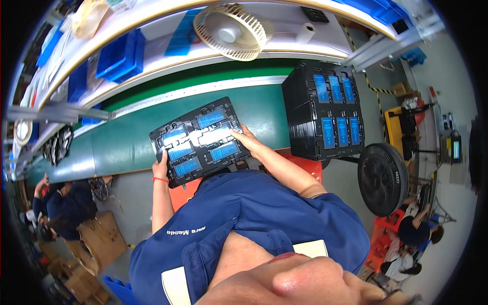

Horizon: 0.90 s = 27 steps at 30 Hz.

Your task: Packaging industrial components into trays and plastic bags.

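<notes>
A black plastic tray (194, 148) with several blue flat rectangular pieces in its recesses is held tilted in front of me, over the near edge of the green bench. My left hand (161, 166) grips its left end, with the thumb on top. At the opposite end my right hand (247, 142) holds the tray's edge, thumb over the upper face. The fingers beneath the tray are hidden. Bright glare covers some of the blue pieces. To the right stands a tall stack of black trays (301, 114), with similar blue pieces on top.
The green bench top (127, 145) runs left. A shelf above it carries a cream fan (230, 33), blue bins (121, 56) and a white roll (305, 33). A black fan (383, 179) stands right of the stack. Co-workers and cardboard boxes (104, 239) are farther off.
</notes>
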Each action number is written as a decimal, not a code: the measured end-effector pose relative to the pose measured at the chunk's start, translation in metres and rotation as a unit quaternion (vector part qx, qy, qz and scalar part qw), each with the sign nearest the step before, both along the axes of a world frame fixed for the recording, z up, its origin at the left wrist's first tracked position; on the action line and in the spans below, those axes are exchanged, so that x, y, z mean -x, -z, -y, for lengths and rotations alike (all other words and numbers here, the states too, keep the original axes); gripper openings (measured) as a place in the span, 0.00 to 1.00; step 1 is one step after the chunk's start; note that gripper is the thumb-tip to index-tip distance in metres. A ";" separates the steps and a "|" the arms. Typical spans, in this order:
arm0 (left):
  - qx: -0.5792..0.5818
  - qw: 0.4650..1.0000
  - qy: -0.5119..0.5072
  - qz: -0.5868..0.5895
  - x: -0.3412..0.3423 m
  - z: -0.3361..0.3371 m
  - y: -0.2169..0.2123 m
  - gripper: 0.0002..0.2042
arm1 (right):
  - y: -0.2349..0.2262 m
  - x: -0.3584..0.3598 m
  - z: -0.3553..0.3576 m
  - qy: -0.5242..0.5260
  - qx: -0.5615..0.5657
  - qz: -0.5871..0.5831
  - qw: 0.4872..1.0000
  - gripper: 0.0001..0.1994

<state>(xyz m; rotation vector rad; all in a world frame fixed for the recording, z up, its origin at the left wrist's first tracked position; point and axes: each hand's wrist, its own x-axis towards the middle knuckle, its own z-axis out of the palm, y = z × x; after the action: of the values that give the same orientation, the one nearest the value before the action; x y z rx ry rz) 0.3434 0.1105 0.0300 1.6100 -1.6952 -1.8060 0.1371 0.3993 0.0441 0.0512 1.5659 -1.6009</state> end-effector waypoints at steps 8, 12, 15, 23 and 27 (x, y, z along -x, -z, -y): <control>-0.177 0.984 0.039 -0.006 0.011 0.003 -0.073 0.33 | -0.047 0.018 0.006 -0.034 0.097 0.163 0.981 0.34; -0.278 0.958 0.055 -0.045 0.008 0.027 -0.069 0.23 | -0.054 0.032 0.010 -0.021 0.107 0.211 0.971 0.26; -0.242 0.965 0.078 -0.059 0.002 0.030 -0.072 0.27 | -0.058 0.043 0.012 -0.003 0.078 0.165 0.983 0.23; -0.322 0.935 0.026 -0.147 0.030 0.033 -0.109 0.16 | -0.068 0.059 0.027 -0.004 0.090 0.183 0.979 0.16; -0.289 0.938 0.039 -0.188 0.016 0.042 -0.089 0.14 | -0.055 0.048 0.017 -0.024 0.103 0.133 0.985 0.19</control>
<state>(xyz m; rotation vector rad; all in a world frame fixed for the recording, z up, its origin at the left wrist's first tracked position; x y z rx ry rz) 0.3278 0.0686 0.1186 1.2441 -1.1304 -2.6200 0.0888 0.3827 0.0990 0.1091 1.1841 -1.6359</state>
